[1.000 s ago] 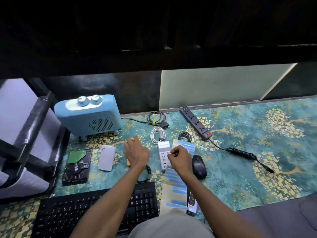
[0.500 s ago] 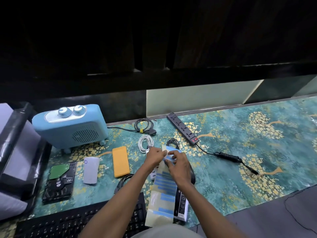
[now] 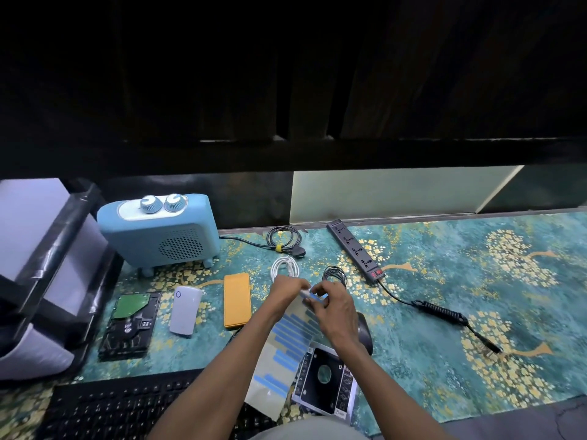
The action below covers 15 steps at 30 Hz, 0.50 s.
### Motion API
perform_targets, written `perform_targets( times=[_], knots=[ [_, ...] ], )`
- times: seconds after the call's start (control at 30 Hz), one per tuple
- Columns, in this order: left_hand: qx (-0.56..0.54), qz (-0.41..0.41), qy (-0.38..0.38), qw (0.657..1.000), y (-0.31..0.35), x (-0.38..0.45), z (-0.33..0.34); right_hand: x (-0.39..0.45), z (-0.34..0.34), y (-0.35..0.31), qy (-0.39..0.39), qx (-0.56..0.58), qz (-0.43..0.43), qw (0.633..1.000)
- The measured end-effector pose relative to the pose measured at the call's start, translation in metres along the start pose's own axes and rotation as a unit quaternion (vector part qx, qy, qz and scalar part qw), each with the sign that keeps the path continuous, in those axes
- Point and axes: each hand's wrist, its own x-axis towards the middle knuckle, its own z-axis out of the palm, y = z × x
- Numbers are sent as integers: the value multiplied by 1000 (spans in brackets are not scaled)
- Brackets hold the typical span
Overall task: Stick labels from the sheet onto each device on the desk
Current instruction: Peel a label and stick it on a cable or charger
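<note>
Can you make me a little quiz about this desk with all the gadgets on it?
1. True or false: both hands meet at the top of the label sheet.
2. What colour is the flat case between the white power bank and the hands?
3. Which lies nearest the blue heater: A) power strip, B) hard drive, C) mouse?

Key: 1 true. 2 orange. 3 B.
</note>
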Motion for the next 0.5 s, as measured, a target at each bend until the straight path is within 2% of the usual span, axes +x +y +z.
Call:
perform_targets(
  times=[0.27, 0.37, 0.5],
  knots=[
    [-134, -19, 40, 990, -12, 0, -1, 5, -2, 2, 37, 95, -19, 995],
    [-117, -7, 34, 992, -17, -10, -11, 7, 6, -6, 33, 122, -28, 992],
    [-23, -23, -1, 999, -19, -19, -23, 5, 21, -9, 54, 127, 12, 990]
  ],
)
